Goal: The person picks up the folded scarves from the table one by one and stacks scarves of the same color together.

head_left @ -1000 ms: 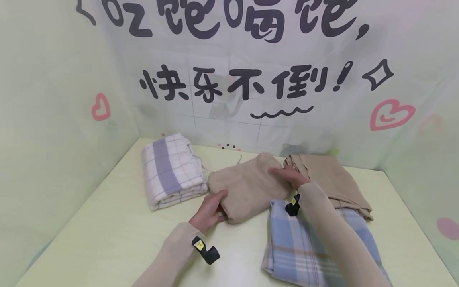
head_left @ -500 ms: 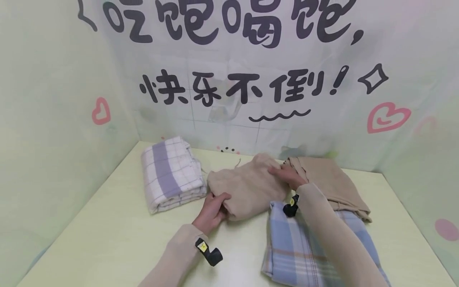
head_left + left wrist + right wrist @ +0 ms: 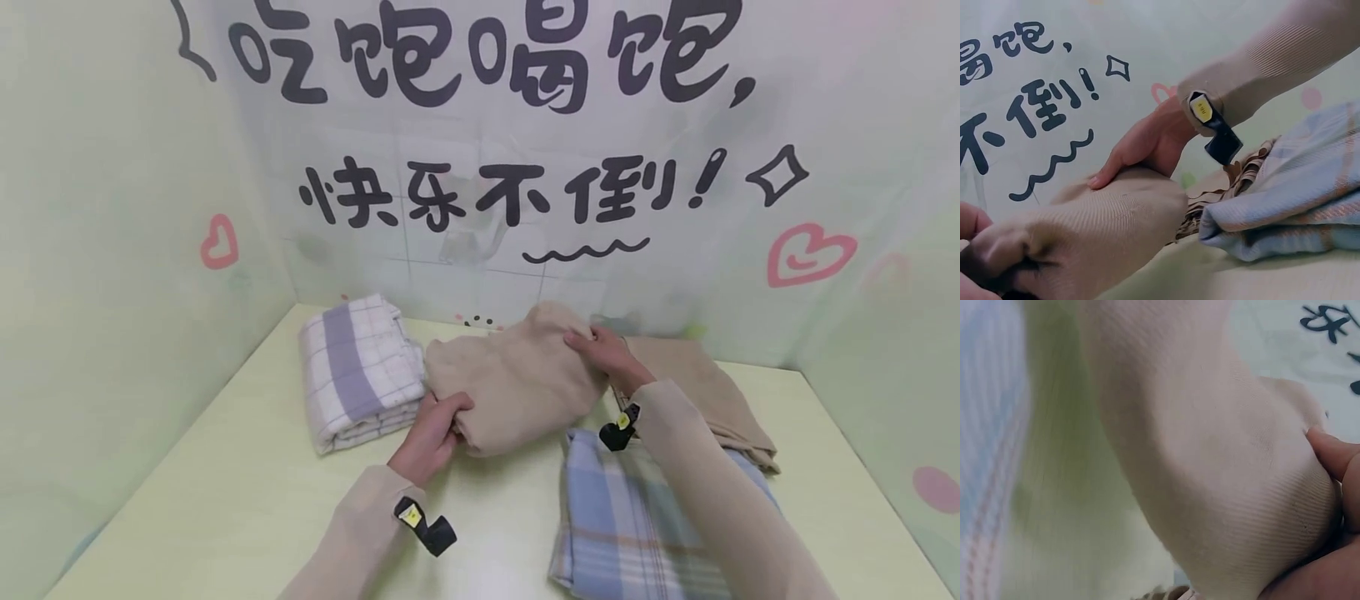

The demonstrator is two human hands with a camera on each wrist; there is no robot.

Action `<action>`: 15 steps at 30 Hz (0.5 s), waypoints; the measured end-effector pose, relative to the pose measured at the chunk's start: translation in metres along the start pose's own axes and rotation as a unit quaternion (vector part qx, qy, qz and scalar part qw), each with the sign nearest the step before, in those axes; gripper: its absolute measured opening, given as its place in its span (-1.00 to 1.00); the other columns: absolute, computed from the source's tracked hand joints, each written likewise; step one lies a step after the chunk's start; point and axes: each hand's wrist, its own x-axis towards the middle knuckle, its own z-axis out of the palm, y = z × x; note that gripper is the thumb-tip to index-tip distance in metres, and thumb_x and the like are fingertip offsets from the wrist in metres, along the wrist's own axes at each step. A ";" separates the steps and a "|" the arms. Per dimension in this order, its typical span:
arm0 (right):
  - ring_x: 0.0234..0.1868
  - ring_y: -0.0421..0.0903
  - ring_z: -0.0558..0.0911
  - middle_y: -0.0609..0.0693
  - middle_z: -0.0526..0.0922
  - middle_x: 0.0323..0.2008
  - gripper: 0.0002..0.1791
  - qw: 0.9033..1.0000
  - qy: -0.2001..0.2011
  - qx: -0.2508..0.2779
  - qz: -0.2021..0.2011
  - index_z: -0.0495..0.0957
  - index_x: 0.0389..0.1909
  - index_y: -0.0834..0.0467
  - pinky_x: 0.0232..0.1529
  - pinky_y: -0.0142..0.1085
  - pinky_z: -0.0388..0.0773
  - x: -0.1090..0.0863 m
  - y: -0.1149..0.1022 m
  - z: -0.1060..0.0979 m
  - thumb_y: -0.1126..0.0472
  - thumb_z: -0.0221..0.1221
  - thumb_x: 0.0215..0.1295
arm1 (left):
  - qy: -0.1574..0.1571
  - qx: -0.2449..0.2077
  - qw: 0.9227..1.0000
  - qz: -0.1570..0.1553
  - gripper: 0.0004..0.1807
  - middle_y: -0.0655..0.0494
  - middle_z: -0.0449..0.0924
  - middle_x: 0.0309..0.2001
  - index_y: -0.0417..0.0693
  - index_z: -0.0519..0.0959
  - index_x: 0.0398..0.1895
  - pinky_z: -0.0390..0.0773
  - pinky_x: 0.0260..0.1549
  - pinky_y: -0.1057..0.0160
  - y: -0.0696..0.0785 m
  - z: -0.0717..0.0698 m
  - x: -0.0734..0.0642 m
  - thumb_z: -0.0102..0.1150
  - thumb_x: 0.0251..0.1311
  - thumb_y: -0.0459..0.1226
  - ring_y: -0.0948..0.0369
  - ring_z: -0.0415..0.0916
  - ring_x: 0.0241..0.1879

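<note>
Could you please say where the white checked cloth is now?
In the head view, the white checked cloth lies at left on the table, beside the held beige cloth and left hand.

Black lettering [image 3: 513, 197] on the back wall [image 3: 465, 132] reads "吃饱喝饱, 快乐不倒!"
</note>
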 end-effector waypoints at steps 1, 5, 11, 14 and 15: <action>0.06 0.09 0.46 0.27 0.40 0.15 -0.37 1.000 -0.002 0.001 -0.005 0.27 0.21 0.30 0.11 -0.02 0.44 -0.002 -0.001 0.000 -0.09 0.08 0.35 | 0.001 -0.003 1.000 0.003 -0.43 -0.07 0.28 0.04 -0.23 0.12 0.18 0.49 -0.11 0.24 0.002 -0.001 -0.001 -0.08 0.02 -0.51 0.13 0.40 -0.05; -0.17 -0.04 0.56 0.18 0.51 -0.03 -0.39 1.000 -0.007 0.015 -0.007 0.32 0.15 0.31 -0.13 -0.19 0.54 -0.012 -0.007 0.002 -0.09 0.11 0.32 | 0.017 0.013 1.000 0.009 -0.55 0.03 0.33 -0.09 -0.20 0.22 -0.01 0.50 -0.20 0.33 0.012 -0.010 -0.002 -0.10 -0.07 -0.53 0.22 0.42 -0.18; -0.40 -0.16 0.60 0.03 0.57 -0.27 -0.39 0.996 -0.025 0.082 0.010 0.32 0.12 0.35 -0.35 -0.27 0.59 -0.037 -0.006 0.014 -0.04 0.18 0.27 | 0.035 0.066 0.997 0.006 -0.72 0.11 0.34 -0.27 -0.16 0.26 -0.28 0.49 -0.32 0.38 0.025 -0.031 -0.007 -0.14 -0.15 -0.52 0.28 0.40 -0.34; -0.39 -0.17 0.62 0.01 0.57 -0.28 -0.41 0.992 -0.038 0.116 0.032 0.29 0.14 0.32 -0.34 -0.27 0.60 -0.051 -0.002 0.023 -0.02 0.17 0.29 | 0.013 0.089 0.996 -0.003 -0.75 0.12 0.34 -0.26 -0.17 0.26 -0.30 0.49 -0.29 0.39 0.029 -0.044 -0.012 -0.16 -0.13 -0.51 0.29 0.40 -0.31; -0.40 -0.17 0.62 0.00 0.58 -0.29 -0.42 0.990 -0.039 0.126 0.040 0.29 0.13 0.32 -0.34 -0.28 0.61 -0.055 0.001 0.027 -0.01 0.17 0.30 | 0.004 0.097 0.995 -0.007 -0.73 0.12 0.33 -0.24 -0.18 0.26 -0.27 0.48 -0.26 0.40 0.030 -0.049 -0.014 -0.16 -0.13 -0.51 0.29 0.39 -0.29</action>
